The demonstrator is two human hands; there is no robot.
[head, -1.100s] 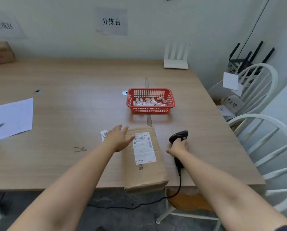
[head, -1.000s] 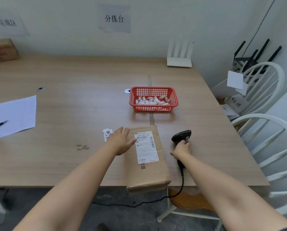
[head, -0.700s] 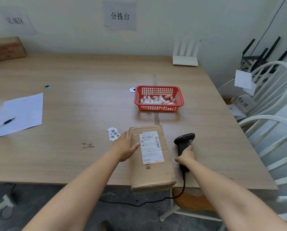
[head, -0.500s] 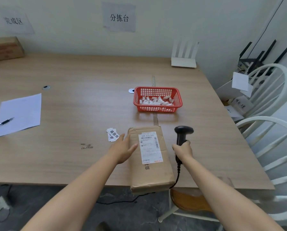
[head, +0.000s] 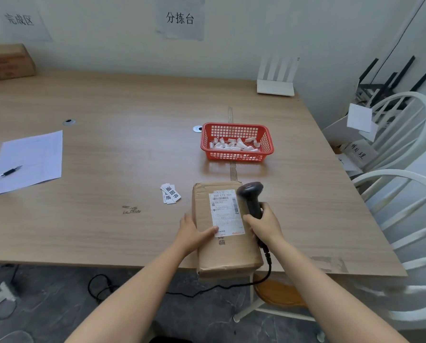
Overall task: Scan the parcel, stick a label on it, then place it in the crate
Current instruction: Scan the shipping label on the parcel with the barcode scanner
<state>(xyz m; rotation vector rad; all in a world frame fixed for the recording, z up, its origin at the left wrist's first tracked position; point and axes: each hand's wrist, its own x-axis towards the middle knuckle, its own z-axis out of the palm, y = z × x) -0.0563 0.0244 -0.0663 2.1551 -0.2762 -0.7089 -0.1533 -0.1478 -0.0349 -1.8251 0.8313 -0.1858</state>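
Note:
A brown cardboard parcel (head: 228,253) lies at the table's front edge, its near end hanging over it. A white shipping label (head: 225,212) with barcodes covers its top. My left hand (head: 193,233) rests flat on the parcel's left side, thumb on the label's lower corner. My right hand (head: 265,225) grips the handle of a black corded barcode scanner (head: 251,196), whose head hovers over the label's upper right part. A small stack of white stickers with black characters (head: 170,193) lies on the table left of the parcel.
A red mesh basket (head: 236,142) with several small white pieces stands behind the parcel. A paper sheet with a pen (head: 27,162) lies at left, a cardboard box (head: 7,61) at back left, a white router (head: 276,81) at the back. White chairs (head: 400,184) stand to the right.
My right hand picked the scanner up off the table and swung it left over the parcel's label. My left hand slid down the parcel's left side toward its middle.

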